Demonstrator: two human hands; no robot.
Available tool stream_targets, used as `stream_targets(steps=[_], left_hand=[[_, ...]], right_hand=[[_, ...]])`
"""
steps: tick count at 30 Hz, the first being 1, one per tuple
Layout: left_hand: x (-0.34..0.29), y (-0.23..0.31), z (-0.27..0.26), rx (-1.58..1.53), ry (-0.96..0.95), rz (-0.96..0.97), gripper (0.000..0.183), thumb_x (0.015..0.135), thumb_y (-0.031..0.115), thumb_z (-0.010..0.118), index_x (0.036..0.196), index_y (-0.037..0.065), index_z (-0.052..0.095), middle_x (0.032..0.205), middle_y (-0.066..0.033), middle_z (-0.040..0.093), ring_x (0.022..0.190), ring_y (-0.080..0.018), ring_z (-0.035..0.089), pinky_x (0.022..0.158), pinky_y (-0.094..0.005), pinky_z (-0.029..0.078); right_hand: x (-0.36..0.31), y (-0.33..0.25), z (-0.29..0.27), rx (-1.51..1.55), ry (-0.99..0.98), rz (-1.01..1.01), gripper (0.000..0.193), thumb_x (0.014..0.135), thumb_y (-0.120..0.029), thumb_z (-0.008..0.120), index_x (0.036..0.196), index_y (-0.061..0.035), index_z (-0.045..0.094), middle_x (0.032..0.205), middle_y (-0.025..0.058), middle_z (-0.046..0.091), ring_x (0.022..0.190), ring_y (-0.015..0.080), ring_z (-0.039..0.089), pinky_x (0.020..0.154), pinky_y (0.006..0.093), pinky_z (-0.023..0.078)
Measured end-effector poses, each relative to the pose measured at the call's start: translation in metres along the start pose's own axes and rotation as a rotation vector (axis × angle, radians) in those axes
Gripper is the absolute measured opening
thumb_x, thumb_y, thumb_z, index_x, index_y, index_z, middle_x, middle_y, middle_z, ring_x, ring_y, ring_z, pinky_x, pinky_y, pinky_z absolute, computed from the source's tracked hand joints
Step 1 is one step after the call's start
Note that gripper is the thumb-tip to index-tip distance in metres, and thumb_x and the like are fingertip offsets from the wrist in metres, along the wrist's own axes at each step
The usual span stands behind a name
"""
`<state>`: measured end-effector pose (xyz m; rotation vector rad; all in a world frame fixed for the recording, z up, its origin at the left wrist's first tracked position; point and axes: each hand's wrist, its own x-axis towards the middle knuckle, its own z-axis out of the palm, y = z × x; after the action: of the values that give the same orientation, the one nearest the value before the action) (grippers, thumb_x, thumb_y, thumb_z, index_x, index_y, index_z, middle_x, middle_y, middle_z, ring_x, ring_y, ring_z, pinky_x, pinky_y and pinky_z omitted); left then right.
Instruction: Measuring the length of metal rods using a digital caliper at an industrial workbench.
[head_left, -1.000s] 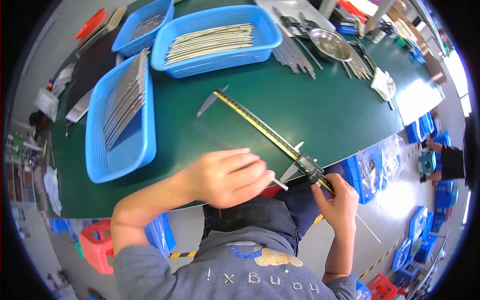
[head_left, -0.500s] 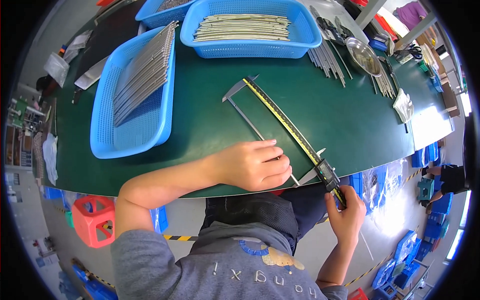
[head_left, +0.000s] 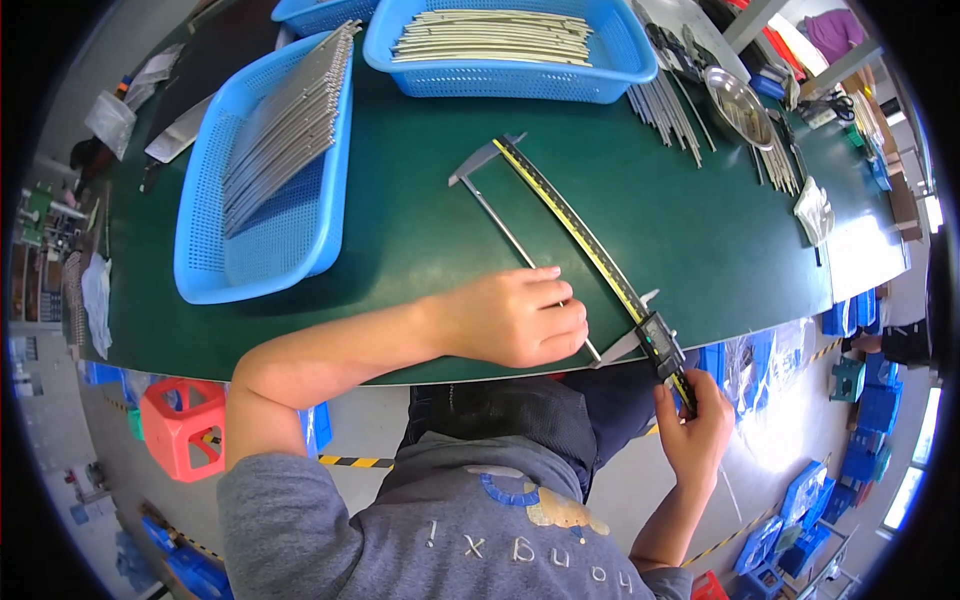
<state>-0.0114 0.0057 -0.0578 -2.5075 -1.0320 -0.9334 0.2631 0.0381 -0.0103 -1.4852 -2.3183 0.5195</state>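
Note:
A long digital caliper [head_left: 577, 230] with a yellow-edged scale lies slantwise over the green table. Its jaws are wide apart, one toward the far side and the other near the table's front edge. Between the jaws runs a thin metal rod [head_left: 500, 222], its ends at or close to the jaw tips; contact is too fine to tell. My left hand [head_left: 513, 318] is closed around the rod near its lower end. At the table's front edge, my right hand [head_left: 697, 430] grips the caliper's beam just below its dark display slider.
A blue basket [head_left: 335, 215] at left holds many grey rods [head_left: 285, 130]. Another blue basket [head_left: 520, 82] at the back holds pale rods. Loose rods [head_left: 665, 112], tools and a metal bowl [head_left: 738, 106] lie back right. A red stool [head_left: 183, 428] stands below left.
The view has shifted slightly, with the baskets sitting a little higher in it. Both hands keep their grips on the rod and the caliper, and the jaw spacing looks the same.

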Motion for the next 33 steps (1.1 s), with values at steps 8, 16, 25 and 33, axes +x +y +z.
stream_targets(steps=[8,16,25,33], left_hand=[[0.005,-0.006,-0.010,-0.045,-0.097,-0.056,0.016,0.073,0.010,0.064,0.088,0.008,0.065,0.089,-0.0053,0.062,0.086,-0.0204,0.063,0.078,-0.0341,0.056],[0.009,-0.005,-0.011,-0.077,-0.127,-0.061,0.017,0.070,0.007,0.063,0.086,0.006,0.065,0.088,-0.0060,0.063,0.086,-0.0216,0.064,0.075,-0.0337,0.057],[0.007,-0.010,-0.016,-0.113,-0.146,-0.056,0.020,0.070,0.005,0.063,0.089,0.006,0.066,0.089,-0.0064,0.064,0.086,-0.0231,0.064,0.076,-0.0355,0.057],[0.010,-0.015,-0.015,-0.175,-0.172,-0.157,0.029,0.066,0.005,0.068,0.094,0.006,0.066,0.092,-0.0064,0.063,0.086,-0.0240,0.063,0.079,-0.0380,0.054]], right_hand=[[-0.004,0.003,0.005,0.056,0.011,-0.075,0.024,0.076,-0.017,0.072,0.091,-0.0031,0.060,0.069,0.0087,0.059,0.050,0.0191,0.055,0.046,0.0291,0.041],[-0.008,0.005,0.006,0.040,0.050,-0.063,0.026,0.076,-0.022,0.074,0.087,-0.0035,0.061,0.066,0.0069,0.058,0.049,0.0190,0.054,0.045,0.0298,0.040],[-0.008,0.001,0.008,-0.046,0.058,-0.037,0.031,0.076,-0.035,0.073,0.080,-0.0073,0.061,0.065,0.0051,0.059,0.050,0.0221,0.058,0.045,0.0333,0.042],[-0.011,0.002,0.010,-0.073,0.024,-0.029,0.034,0.076,-0.040,0.071,0.080,-0.0079,0.060,0.066,0.0051,0.060,0.052,0.0250,0.059,0.046,0.0348,0.044]])
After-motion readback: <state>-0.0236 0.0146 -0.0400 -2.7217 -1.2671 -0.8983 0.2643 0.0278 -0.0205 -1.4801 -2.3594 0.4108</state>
